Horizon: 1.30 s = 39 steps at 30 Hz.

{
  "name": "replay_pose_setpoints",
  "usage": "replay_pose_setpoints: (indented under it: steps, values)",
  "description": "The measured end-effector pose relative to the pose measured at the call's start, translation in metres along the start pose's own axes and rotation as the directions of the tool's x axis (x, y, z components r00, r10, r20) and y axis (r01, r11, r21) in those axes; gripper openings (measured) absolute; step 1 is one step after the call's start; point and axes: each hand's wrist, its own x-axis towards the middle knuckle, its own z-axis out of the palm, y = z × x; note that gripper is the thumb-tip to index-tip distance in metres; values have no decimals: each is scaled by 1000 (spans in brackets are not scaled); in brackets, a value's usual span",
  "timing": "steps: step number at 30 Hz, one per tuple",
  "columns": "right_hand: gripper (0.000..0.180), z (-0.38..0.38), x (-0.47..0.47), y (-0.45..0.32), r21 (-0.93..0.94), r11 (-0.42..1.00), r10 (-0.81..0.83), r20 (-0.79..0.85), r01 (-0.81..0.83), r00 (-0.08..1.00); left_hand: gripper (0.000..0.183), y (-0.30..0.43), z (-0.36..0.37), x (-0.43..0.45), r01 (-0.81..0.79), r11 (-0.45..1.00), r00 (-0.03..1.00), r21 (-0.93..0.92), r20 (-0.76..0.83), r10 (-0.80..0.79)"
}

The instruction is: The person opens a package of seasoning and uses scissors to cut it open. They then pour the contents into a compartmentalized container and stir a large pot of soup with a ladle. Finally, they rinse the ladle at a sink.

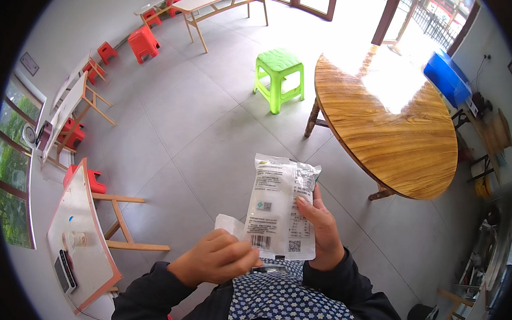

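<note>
My right hand [322, 228] grips a white plastic food packet [271, 204] by its right side, thumb on the face towards me and fingers behind. The packet is upright, its printed back with barcode and square codes facing me. Its top and bottom seals look uncut. My left hand [218, 256] is curled beside the packet's lower left corner. Over its knuckles sticks a flat white piece [228, 224], apparently paper or film, which the fingers seem to hold. A dark, silvery object [270, 268] shows below the packet; what it is remains unclear.
An oval wooden table [395, 154] stands ahead on the right, a green plastic stool [280, 70] ahead. To my left, a white table [83, 259] bears a cup [78, 239] and an electronic device [64, 271]. Red stools [144, 43] and other tables line the left wall.
</note>
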Motion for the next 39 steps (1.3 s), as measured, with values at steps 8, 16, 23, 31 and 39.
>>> replay_pose_setpoints:
  steps: [8,16,23,31,39]
  values:
    - [47,18,-4,4,-80,991,-113,-19,111,993,50,18,21,24,409,899,806,-154,-401,-435]
    - [43,11,-11,11,-104,975,-194,29,196,980,46,25,53,22,262,963,946,-57,-179,-269]
    - [53,-4,-20,12,-246,949,-148,201,196,968,49,-6,38,59,367,899,868,-240,-259,-423]
    - [53,-15,-14,7,-652,733,-39,244,194,969,48,-4,23,76,312,905,942,-290,-30,-334]
    - [53,-14,-15,4,-404,913,-18,80,49,997,31,-36,40,41,590,430,686,-684,142,-714]
